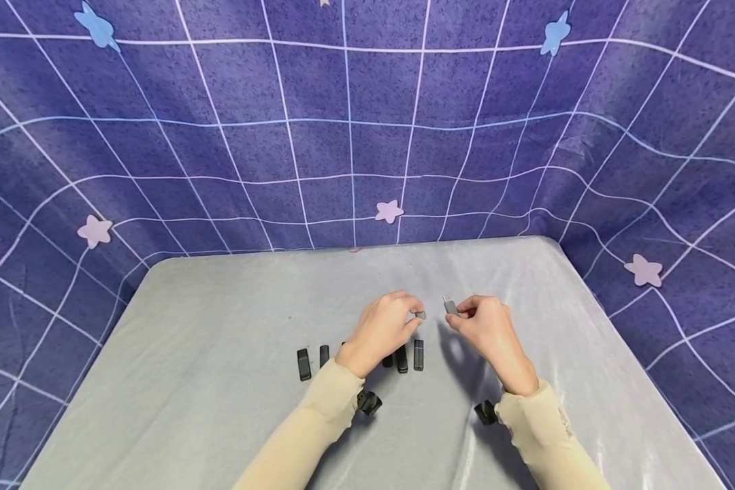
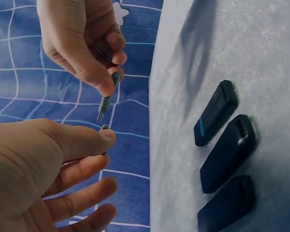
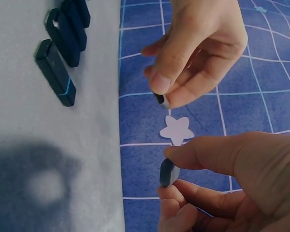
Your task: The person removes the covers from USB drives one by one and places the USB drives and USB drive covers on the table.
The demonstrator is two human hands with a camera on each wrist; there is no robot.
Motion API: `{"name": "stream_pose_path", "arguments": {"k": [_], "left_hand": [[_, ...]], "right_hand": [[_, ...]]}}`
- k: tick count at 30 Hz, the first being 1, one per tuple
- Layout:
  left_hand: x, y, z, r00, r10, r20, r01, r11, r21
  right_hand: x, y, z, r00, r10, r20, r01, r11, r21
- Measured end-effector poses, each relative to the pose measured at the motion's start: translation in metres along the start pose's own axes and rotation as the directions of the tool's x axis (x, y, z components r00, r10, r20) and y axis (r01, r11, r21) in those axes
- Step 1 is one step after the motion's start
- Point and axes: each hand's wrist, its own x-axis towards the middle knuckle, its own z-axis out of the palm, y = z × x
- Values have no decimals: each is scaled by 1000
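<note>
Above the grey table (image 1: 220,340), my left hand (image 1: 414,317) pinches a small dark cap (image 1: 420,315) between thumb and fingertip. Just to its right, my right hand (image 1: 456,314) pinches a dark USB stick (image 1: 450,306) with its metal plug pointing at the cap. A small gap separates plug and cap. The left wrist view shows the stick (image 2: 108,94) and its plug just above the cap (image 2: 105,127). Seen from the right wrist, the cap (image 3: 161,100) sits above the stick (image 3: 168,172).
Several black USB sticks lie in a row on the table under my hands (image 1: 303,364) (image 1: 418,354), partly hidden by the left wrist; one has a blue stripe (image 2: 215,113). A purple grid cloth with stars (image 1: 389,211) surrounds the table.
</note>
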Motion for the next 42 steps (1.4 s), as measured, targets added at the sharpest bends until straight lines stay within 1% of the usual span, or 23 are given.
{"name": "stream_pose_path", "arguments": {"k": [4,9,14,19,24,31,42], "left_hand": [[5,2,6,999,-25,39,25,1000,6],[12,5,10,997,-24,73,22,999,27],[18,5,15,996,-16,93,12,999,45],[27,3,20,995,-12,99,6,998,61],[33,1,24,993,-19,117,8,996,87],[43,2,29,989,-9,150,-8,994,110],[54,1,38,975,-68,209,39,989,140]], "right_hand": [[0,3,2,1000,5,-3,-5,1000,-1],[2,5,5,1000,18,-5,-18,1000,-11],[6,10,10,1000,18,-12,-18,1000,-25],[10,15,13,1000,16,-23,-16,1000,-22],[15,18,19,999,33,3,-33,999,-17],[21,21,25,997,71,39,-70,997,-33],[27,28,34,994,87,67,-85,996,-28]]}}
